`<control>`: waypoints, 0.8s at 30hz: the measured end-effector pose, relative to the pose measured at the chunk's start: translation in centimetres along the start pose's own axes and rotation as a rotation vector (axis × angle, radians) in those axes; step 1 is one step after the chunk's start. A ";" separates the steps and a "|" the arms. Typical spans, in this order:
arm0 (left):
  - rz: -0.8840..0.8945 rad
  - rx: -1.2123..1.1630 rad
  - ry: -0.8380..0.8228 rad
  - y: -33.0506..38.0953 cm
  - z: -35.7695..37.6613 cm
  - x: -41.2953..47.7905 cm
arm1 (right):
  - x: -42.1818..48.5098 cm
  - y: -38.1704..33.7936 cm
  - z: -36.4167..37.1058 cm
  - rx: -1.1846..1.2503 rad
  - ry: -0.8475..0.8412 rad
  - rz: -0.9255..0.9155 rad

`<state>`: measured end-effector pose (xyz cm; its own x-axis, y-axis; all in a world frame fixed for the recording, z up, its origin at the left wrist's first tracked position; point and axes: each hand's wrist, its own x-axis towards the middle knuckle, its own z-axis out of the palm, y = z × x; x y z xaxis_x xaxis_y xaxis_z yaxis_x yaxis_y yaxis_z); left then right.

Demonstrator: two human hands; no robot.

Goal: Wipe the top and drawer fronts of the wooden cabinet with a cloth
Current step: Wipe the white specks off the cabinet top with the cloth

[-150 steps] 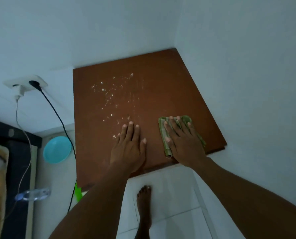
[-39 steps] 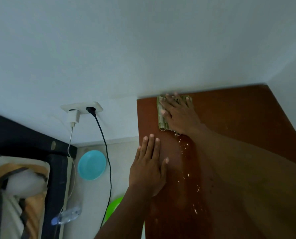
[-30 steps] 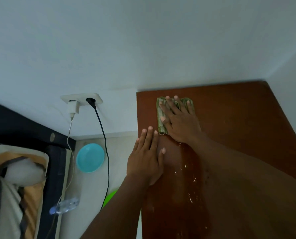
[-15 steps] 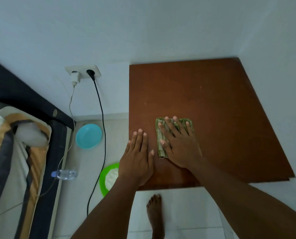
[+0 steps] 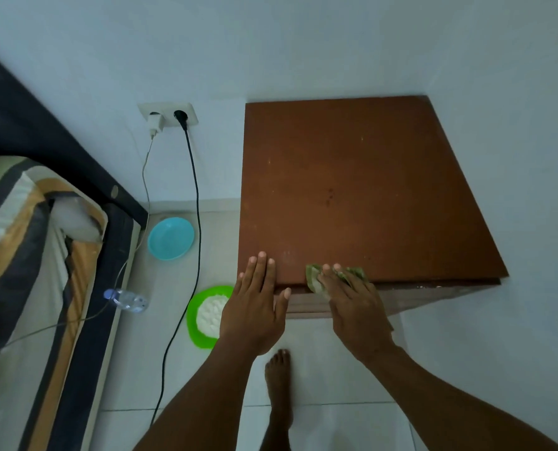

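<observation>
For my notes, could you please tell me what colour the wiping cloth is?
Green cloth, head view.

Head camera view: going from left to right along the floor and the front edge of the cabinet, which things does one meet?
Plastic bottle → green bowl → left hand → green cloth under the right hand.

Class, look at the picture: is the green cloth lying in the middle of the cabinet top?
No, the green cloth sits under the right hand at the front edge of the cabinet top.
</observation>
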<state>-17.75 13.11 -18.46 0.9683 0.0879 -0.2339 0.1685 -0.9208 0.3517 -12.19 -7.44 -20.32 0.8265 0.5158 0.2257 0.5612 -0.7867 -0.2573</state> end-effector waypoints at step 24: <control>0.096 -0.005 -0.027 -10.3 -9.8 25.0 | 45.4 3.6 5.6 0.018 -0.431 0.117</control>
<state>6.58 28.52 -19.02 0.9747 -0.0112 -0.2233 0.0761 -0.9224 0.3785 27.58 15.07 -16.21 0.8254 0.5210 -0.2174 0.4602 -0.8440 -0.2753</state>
